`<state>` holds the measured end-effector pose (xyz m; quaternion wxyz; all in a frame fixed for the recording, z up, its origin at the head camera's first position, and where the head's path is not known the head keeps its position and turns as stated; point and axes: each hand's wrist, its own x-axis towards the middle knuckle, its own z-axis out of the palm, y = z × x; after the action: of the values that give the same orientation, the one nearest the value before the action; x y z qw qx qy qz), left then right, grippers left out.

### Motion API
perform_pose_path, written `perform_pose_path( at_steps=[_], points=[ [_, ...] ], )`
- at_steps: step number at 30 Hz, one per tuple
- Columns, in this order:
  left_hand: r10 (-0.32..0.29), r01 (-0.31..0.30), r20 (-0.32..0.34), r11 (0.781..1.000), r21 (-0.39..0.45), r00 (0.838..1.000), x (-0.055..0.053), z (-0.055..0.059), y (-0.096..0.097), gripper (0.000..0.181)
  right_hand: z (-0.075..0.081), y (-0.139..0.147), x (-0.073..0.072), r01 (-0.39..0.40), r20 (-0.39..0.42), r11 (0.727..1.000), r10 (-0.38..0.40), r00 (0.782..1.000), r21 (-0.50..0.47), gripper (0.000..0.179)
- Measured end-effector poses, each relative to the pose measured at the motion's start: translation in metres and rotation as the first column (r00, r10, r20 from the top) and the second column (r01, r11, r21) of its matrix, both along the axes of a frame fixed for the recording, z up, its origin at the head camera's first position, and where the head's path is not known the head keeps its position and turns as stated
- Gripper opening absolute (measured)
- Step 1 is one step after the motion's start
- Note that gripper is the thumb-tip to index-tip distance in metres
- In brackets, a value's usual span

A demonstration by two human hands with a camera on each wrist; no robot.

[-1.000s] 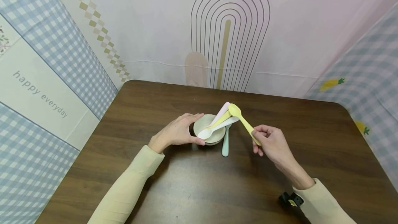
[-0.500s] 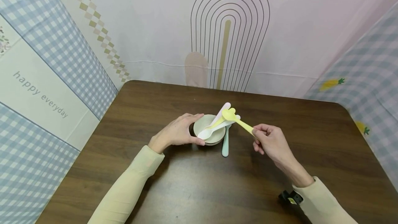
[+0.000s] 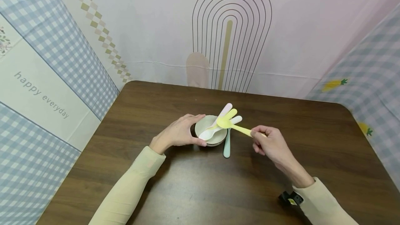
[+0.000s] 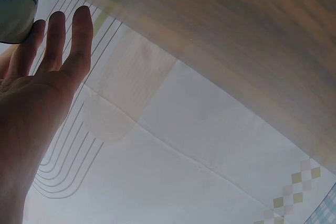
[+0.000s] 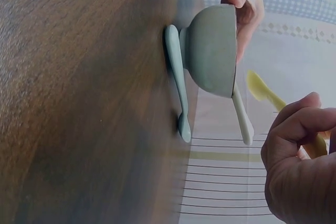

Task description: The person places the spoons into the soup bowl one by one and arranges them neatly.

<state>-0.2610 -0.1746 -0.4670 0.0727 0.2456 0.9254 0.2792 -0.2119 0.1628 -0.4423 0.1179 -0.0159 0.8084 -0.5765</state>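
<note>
In the head view, my left hand (image 3: 178,132) holds a small round bowl (image 3: 201,124) from its left side, thumb at the near rim and fingers at the far rim. A white spoon (image 3: 207,134), a pink-handled utensil (image 3: 226,109) and a yellow-handled one (image 3: 232,113) lean in the bowl, handles over the right rim. My right hand (image 3: 272,145) pinches another yellow spoon (image 3: 240,129) by its handle, its head above the bowl's right side. The right wrist view shows that spoon's head (image 5: 258,85) apart from the bowl (image 5: 212,51).
A mint-green spoon (image 3: 227,147) lies on the brown wooden table (image 3: 193,190), right beside the bowl. A black device (image 3: 291,199) sits by the right sleeve. Patterned cloth (image 3: 150,27) hangs behind the table's far edge.
The yellow spoon in my right hand has swung left and nearer, its head going from past the handle ends to above the bowl. My left hand and the bowl stay put.
</note>
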Motion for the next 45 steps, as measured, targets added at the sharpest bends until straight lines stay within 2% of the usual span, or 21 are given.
perform_pose_path(
  at_steps=[8, 25, 45],
  points=[
    [0.003, -0.003, 0.005, 1.000, -0.005, 1.000, 0.001, 0.001, 0.000, 0.109, -0.003, -0.002, -0.002, -0.033, 0.011, 0.999, 0.033, 0.999, 0.004, 0.030],
    [-0.005, 0.005, 0.006, 1.000, 0.005, 1.000, 0.000, 0.000, 0.001, 0.108, -0.006, -0.007, -0.016, -0.044, 0.074, 0.999, 0.046, 0.996, -0.019, 0.031],
    [0.001, 0.000, 0.009, 1.000, -0.011, 1.000, 0.002, 0.001, 0.001, 0.107, -0.008, -0.024, -0.031, -0.129, 0.123, 0.990, 0.134, 0.983, -0.051, 0.026]
  ],
)
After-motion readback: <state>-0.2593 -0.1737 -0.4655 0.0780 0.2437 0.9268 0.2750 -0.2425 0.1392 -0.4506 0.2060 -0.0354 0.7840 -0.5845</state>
